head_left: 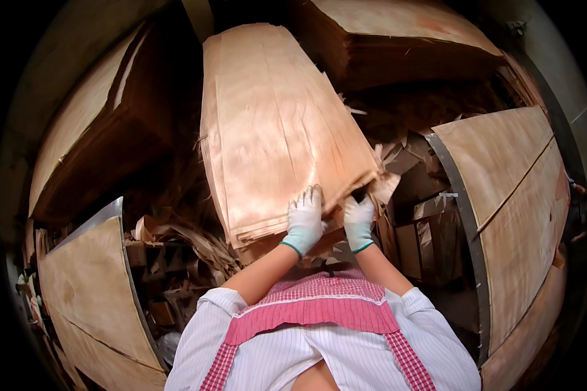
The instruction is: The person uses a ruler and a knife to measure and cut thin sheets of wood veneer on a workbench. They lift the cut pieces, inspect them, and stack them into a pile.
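Wood sheets (261, 130) lie piled just past a pink apron (313, 316), L hand (305, 215) on top near the edge w/ fingers unclenched, R hand (359, 220) at near R corner, grip hidden, can't tell; I'd go gently, edges prob. brittle.

Light from above brightens the long stack of pale tan wood veneer sheets (267, 124), leaving a soft sheen on its upper face; surrounding gaps sink into deep shadow. Straight edges bow, and the round rim blackens.
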The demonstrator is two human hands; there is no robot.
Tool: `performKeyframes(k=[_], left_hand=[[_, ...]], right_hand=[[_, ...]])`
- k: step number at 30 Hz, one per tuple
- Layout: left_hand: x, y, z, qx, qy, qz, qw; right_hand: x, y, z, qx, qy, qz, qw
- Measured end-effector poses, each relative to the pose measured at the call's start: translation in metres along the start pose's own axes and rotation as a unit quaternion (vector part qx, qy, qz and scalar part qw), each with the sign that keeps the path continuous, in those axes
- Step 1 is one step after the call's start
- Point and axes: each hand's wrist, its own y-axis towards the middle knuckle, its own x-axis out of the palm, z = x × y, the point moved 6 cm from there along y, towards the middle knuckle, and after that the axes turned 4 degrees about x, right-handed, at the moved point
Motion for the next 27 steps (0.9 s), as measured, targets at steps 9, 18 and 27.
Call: performKeyframes(k=[9,18,27], left_hand=[[-0.011,0.000,-0.021,-0.104,-0.155,0.019,0.982],[-0.190,-0.008,-0.169,-0.125,-0.504,0.261,0.814],[-0.367,0.011,-0.250,-0.111,-0.372,0.329,0.861]], right_hand=[[0.055,-0.021,-0.036,-0.086,-0.086,-0.111,0.986],[-0.001,-0.060,0.000,0.043,-0.225,-0.261,0.938],[-0.080,-0.031,0.054,0.313,-0.086,-0.040,0.945]])
